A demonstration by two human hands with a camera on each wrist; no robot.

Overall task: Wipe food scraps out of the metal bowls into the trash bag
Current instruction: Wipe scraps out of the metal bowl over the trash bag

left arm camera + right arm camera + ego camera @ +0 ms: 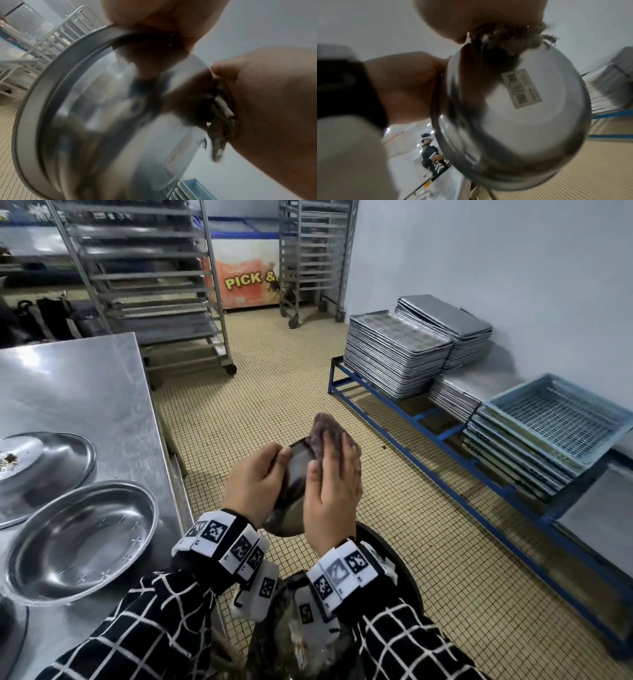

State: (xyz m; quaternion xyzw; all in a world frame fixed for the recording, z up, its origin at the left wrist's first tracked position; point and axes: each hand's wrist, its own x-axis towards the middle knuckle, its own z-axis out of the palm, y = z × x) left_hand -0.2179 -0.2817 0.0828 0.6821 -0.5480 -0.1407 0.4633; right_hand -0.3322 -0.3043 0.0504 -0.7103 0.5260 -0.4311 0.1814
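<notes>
Shiny round steel bowl [291, 491] gripped in left hand [255, 481], nubby cloth [325, 433] under flat right hand [334, 494]

At the left of the frame a steel table [78, 392] is standing beside me. Two metal bowls are lying directly on it: one empty bowl [82, 539] at the lower left, near the table edge, and one more bowl [51, 463] just behind it, which is carrying some food scraps [8, 461] at the left border. At the right of the frame a blue low rack [421, 419] is standing on the tiled floor [260, 405]. It is carrying stacks of metal trays [394, 361] and a light blue plastic crate [561, 419] on top of flat trays.
</notes>
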